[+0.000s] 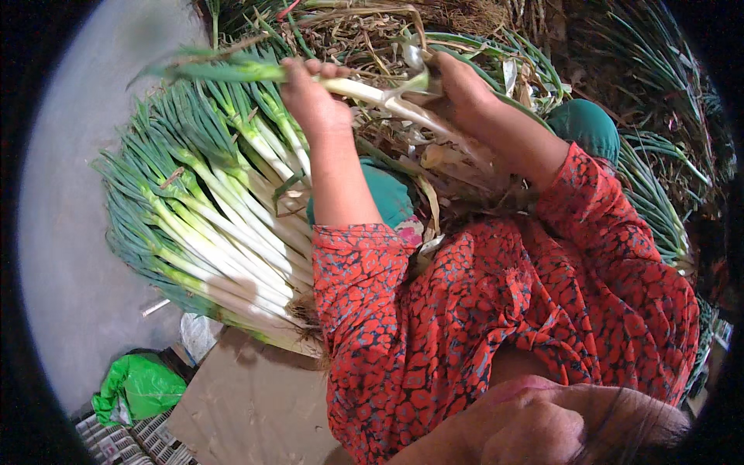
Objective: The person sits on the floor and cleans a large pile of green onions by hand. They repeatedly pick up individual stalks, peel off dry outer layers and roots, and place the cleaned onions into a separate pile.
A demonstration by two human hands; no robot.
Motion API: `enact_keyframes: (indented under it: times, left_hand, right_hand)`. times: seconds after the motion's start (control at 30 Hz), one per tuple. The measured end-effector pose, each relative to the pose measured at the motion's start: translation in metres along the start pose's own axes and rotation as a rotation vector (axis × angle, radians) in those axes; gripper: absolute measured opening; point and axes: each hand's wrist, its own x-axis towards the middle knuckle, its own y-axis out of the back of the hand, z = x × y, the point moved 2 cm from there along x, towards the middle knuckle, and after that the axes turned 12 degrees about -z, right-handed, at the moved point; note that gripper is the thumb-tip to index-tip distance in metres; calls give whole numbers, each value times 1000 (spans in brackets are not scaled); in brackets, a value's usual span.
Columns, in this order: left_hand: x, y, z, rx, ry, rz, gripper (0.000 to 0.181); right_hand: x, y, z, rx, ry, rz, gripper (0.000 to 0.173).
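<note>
My left hand is closed around a leek where its green leaves meet the white stalk. The leaves point left and are blurred; the white stalk slants down to the right. My right hand grips a loose outer leaf folded away from the stalk, with the fingers partly hidden. Left of my left arm lies a large pile of leeks, their green tops to the left and their white stalks and roots towards my body.
Dry leaf scraps litter the ground around my knees. More leeks with green leaves lie at the right. Below the pile are a flat brown board, a green plastic bag and woven crates or baskets. Grey floor borders the left.
</note>
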Motion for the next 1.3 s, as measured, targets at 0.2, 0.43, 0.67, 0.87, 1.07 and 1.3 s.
enact_keyframes:
  times: [0.2, 0.43, 0.67, 0.87, 1.07, 1.3]
  left_hand:
    - [12, 34, 15, -33, -39, 213, 20]
    - [39, 104, 12, -122, -40, 235, 25]
    - [63, 124, 2, -18, 49, 93, 21]
    - [43, 104, 10, 94, 50, 250, 27]
    - [34, 77, 1, 43, -39, 38, 32]
    - [30, 52, -38, 25, 265, -111, 22]
  right_hand:
    - [-79, 62, -5, -168, -251, -196, 32]
    - [-177, 162, -87, -43, -130, 172, 40]
    - [-208, 217, -100, -954, -10, 316, 46]
    - [-174, 127, -91, -1653, 387, -244, 76]
    - [-150, 93, -29, -1423, 200, -453, 32]
    - [-123, 17, -21, -1324, 309, -279, 26]
